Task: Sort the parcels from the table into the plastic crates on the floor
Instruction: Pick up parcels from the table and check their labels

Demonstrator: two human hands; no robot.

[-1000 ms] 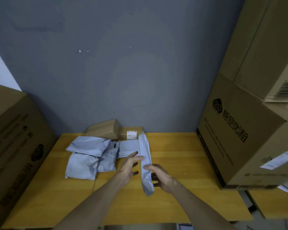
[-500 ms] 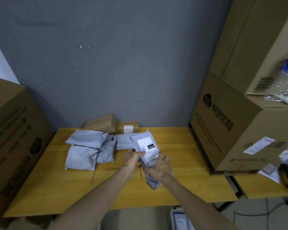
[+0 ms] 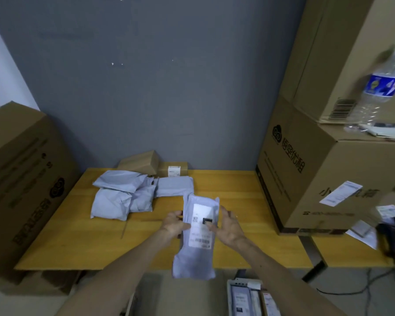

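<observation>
Parcels first: I count seven on or over the table (image 3: 237, 201). Four grey mailers (image 3: 121, 181) lie in an overlapping cluster at the back left (four as far as I can make out, since they cover one another). Two small brown boxes (image 3: 139, 161) sit behind them against the wall, and one held mailer (image 3: 197, 258) is up in the hands. Three big cartons (image 3: 317, 179) frame the scene, one to the left of the table and two stacked at its right end, with a single water bottle (image 3: 379, 87) standing on the lower right one. One crate (image 3: 240, 282) shows at the bottom edge of my feed, on the floor below the table front, with labelled packets inside that I cannot count. Both hands are closed on the held mailer. The left hand (image 3: 172, 224) has its fingers curled round the left edge. The right hand (image 3: 229, 226) has its thumb pressed onto the white label (image 3: 202, 215) and its fingers behind the right edge. The mailer sits lengthwise between the two hands with the label and barcode facing me. Its top end is just short of the nearest flat mailer in the cluster, and its lower end hangs down past the front edge of the table, above and left of the crate
</observation>
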